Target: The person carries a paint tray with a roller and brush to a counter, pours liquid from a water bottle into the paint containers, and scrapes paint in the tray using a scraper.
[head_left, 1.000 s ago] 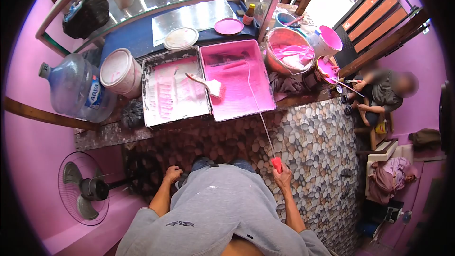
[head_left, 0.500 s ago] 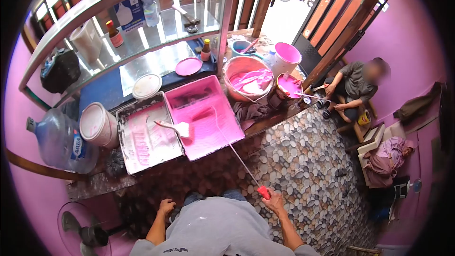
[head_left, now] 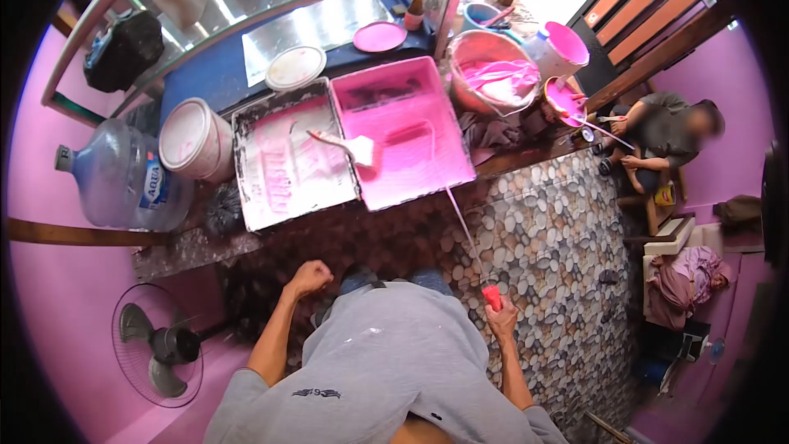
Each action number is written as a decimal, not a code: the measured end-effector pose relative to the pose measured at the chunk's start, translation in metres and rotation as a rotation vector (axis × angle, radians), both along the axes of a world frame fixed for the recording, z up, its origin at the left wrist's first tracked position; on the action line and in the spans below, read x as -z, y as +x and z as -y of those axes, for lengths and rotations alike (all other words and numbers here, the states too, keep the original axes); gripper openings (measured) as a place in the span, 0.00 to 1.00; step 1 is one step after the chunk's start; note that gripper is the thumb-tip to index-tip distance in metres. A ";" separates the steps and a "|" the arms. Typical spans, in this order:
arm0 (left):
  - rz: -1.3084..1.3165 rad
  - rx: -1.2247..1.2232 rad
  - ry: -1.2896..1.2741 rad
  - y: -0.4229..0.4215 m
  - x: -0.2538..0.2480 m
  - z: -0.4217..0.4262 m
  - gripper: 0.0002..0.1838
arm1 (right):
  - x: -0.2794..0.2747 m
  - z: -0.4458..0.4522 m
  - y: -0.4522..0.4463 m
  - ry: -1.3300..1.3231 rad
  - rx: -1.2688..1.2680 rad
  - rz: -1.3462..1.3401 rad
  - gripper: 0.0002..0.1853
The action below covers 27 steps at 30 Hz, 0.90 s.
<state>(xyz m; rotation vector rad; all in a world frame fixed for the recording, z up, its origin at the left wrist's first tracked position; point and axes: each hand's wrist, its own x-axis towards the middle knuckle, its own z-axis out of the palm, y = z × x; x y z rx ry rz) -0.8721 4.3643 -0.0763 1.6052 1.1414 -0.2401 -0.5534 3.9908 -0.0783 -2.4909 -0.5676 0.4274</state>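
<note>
My right hand [head_left: 501,319] is closed around the red handle of a paint roller [head_left: 491,297]. The roller's long thin rod runs up over the edge of a pink paint tray [head_left: 456,168], and its pink-coated head [head_left: 408,131] rests in that tray. At the left of my body, my left hand [head_left: 311,278] is curled into a loose fist with nothing visible in it, apart from the bench. A wide paintbrush [head_left: 362,151] lies across the rims between the pink tray and a white-and-pink tray [head_left: 261,212].
A lidded white bucket [head_left: 197,140] and a large water bottle [head_left: 123,173] stand left. Right of the trays are a paint bucket [head_left: 467,86] and a pink paint can [head_left: 567,100]. A fan [head_left: 168,345] is lower left. One person [head_left: 674,127] sits right; another [head_left: 694,275] reclines.
My view has tipped down, so the bench and trays appear higher and further right. My right hand still grips the roller, whose head stays in the pink tray.
</note>
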 end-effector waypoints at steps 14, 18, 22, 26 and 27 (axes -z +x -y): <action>0.410 0.139 0.746 0.291 -0.112 -0.131 0.13 | -0.011 0.016 0.030 -0.121 -0.050 -0.009 0.11; 0.306 0.246 0.970 0.341 -0.073 -0.182 0.11 | -0.004 0.022 0.048 -0.174 -0.080 -0.057 0.13; 0.179 0.312 0.989 0.365 -0.047 -0.208 0.11 | -0.010 0.018 0.058 -0.156 -0.069 -0.099 0.13; 0.127 0.401 0.895 0.378 -0.041 -0.220 0.11 | -0.010 0.019 0.066 -0.146 -0.070 -0.141 0.12; 0.122 0.414 0.887 0.380 -0.041 -0.221 0.11 | -0.012 0.018 0.067 -0.131 -0.070 -0.164 0.12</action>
